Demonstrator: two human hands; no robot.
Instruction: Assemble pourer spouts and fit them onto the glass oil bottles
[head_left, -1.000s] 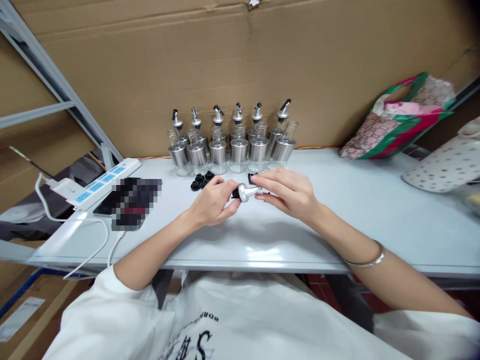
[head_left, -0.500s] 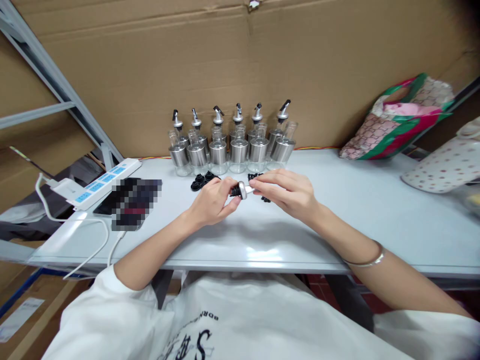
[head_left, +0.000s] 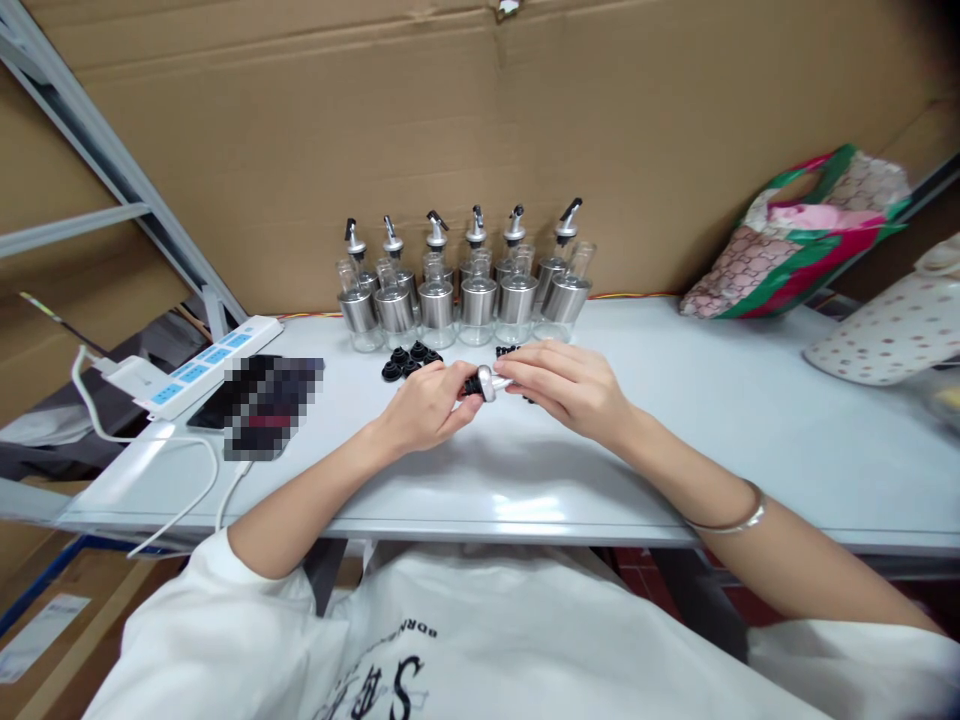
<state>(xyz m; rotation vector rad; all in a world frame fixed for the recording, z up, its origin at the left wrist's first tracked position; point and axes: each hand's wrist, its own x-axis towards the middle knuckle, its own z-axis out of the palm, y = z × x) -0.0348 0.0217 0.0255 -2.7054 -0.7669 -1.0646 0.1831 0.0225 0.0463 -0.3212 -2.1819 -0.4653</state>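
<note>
A bottle pourer (head_left: 487,383) with a silver collar and black ribbed stopper lies sideways between my two hands, above the table. My left hand (head_left: 429,405) pinches it by the black stopper end. At the silver spout end, the fingers of my right hand (head_left: 576,388) are closed together, covering the tip. Black stopper parts (head_left: 401,358) lie in a cluster just behind my left hand. More small black pieces (head_left: 507,351) are partly hidden behind my right hand. Behind them stands a front row of open glass bottles (head_left: 478,300) with steel sleeves.
A back row of bottles wears pourers (head_left: 437,231), against a cardboard wall (head_left: 480,120). On the left of the table (head_left: 712,440) are a power strip (head_left: 217,365), a cable and a blurred-out dark object (head_left: 274,410). A patterned bag (head_left: 795,250) and a dotted white item (head_left: 885,325) stand right.
My right hand has shifted slightly left, closer over the spout, and hides more of the small black pieces. The left hand has barely moved and keeps its hold on the pourer.
</note>
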